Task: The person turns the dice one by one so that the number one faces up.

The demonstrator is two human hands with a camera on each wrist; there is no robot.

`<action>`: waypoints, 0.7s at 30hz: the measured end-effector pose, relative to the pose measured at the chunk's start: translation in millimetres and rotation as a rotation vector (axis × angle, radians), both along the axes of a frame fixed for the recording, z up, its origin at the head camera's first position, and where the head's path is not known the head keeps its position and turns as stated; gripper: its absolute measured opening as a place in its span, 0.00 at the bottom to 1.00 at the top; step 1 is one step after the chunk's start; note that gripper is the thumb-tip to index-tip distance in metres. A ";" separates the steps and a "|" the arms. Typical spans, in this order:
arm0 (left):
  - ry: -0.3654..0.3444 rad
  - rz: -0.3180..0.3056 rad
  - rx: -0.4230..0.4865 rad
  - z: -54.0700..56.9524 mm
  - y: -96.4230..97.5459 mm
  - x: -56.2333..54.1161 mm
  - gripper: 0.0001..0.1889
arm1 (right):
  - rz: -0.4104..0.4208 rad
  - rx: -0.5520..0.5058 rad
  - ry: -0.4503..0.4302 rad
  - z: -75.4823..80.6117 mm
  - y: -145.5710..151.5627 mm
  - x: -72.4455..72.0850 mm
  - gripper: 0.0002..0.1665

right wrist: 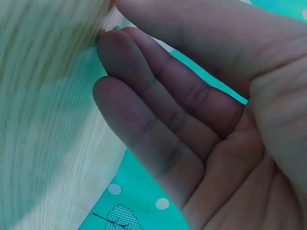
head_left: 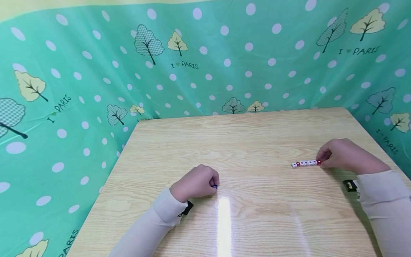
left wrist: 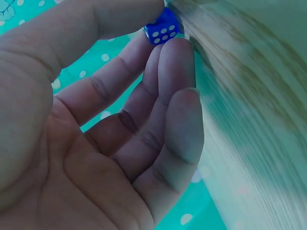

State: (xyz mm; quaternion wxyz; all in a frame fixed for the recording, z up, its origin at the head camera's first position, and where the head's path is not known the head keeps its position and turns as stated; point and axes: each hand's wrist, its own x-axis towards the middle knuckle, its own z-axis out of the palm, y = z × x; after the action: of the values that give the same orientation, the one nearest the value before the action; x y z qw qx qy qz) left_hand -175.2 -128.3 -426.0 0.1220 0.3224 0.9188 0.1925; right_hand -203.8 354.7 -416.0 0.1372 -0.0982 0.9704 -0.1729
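Note:
My left hand (head_left: 196, 182) is low over the middle of the table, pinching a blue die (left wrist: 164, 28) between thumb and fingertips. White pips show on the die in the left wrist view. Farther right, a straight row of small dice (head_left: 306, 163) lies on the wood, mostly white with dark pips. One red die (head_left: 298, 164) sits near the row's left end and another red die (head_left: 319, 162) ends it on the right. My right hand (head_left: 348, 157) holds that end die between thumb and fingers. The right wrist view shows the palm and curled fingers, with the dice hidden.
The light wooden table (head_left: 250, 135) reaches back to a green polka-dot cloth (head_left: 212, 64) hung behind and along the sides. A bright strip of reflected light crosses the front of the tabletop. Dark wrist bands (head_left: 350, 185) show by the white sleeves.

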 end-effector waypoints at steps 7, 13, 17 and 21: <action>0.016 -0.008 -0.015 1.3 1.2 -0.6 0.10 | -0.003 0.011 0.012 -0.5 -1.8 0.6 0.08; 0.045 -0.024 -0.032 1.5 1.8 -0.6 0.10 | -0.014 0.008 0.009 -1.1 -3.1 0.7 0.08; 0.071 -0.042 -0.035 3.0 2.1 -0.3 0.09 | -0.020 0.002 0.005 -1.6 -3.4 0.3 0.08; 0.079 -0.060 -0.032 3.9 2.4 -0.6 0.10 | -0.027 0.001 0.001 -1.9 -3.4 0.2 0.08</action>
State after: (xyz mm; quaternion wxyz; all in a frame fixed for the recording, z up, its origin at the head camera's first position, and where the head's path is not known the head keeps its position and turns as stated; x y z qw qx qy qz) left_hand -175.8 -125.8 -422.1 0.0964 0.3551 0.9158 0.1612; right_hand -203.6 351.3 -417.9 0.1342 -0.0850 0.9718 -0.1743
